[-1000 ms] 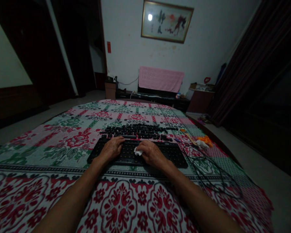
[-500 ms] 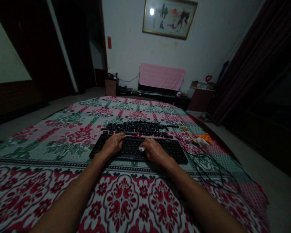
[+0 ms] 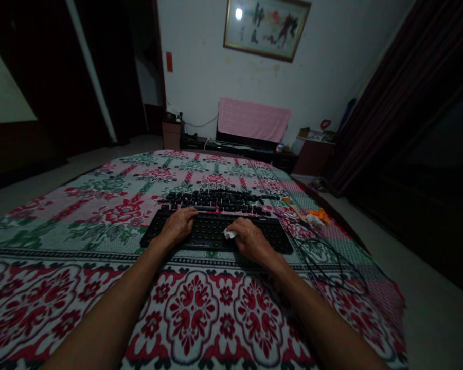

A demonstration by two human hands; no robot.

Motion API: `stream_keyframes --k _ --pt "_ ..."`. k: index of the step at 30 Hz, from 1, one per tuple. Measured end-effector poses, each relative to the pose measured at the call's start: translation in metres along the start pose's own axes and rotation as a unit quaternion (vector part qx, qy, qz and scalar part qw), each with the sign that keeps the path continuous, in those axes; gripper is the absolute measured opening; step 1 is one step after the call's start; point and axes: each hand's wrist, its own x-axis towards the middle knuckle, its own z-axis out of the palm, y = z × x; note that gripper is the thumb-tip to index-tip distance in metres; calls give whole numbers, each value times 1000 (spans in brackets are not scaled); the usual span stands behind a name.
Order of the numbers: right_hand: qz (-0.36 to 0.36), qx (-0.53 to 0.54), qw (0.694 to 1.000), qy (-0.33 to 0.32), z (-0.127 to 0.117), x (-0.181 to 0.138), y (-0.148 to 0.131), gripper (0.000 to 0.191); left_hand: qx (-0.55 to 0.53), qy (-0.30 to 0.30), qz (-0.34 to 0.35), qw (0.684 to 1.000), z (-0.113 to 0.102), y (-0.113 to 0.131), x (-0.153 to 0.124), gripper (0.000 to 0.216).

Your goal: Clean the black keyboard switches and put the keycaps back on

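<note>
A black keyboard base (image 3: 212,231) with its keycaps off lies on a floral bedspread (image 3: 193,308). My left hand (image 3: 178,226) rests on its left part, fingers curled over the far edge. My right hand (image 3: 250,239) presses a small white wad of tissue (image 3: 229,234) onto the middle of the base, fingers closed round it. Just beyond the base lie several loose black keycaps (image 3: 219,199) in rows.
The keyboard's black cable (image 3: 324,262) coils on the bedspread to the right. Small orange and white items (image 3: 315,217) lie near the bed's right edge. A pink-covered television (image 3: 252,119) and low cabinets stand at the far wall; the room is dim.
My right hand with the tissue has shifted slightly right along the keyboard base. My left hand stays on the left part. The view has drifted a little.
</note>
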Motion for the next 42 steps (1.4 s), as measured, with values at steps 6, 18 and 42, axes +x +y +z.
stream_keyframes --k 6,18,42 --pt "-70 6 997 -33 14 5 -27 27 13 0 -3 1000 1 -2 0 38" --pt "-19 33 998 -49 3 0 -6 26 29 -26 -6 999 -3 -1 1 39" --pt "-3 47 997 -56 -20 -2 3 26 10 -14 -6 1000 -3 1 0 38"
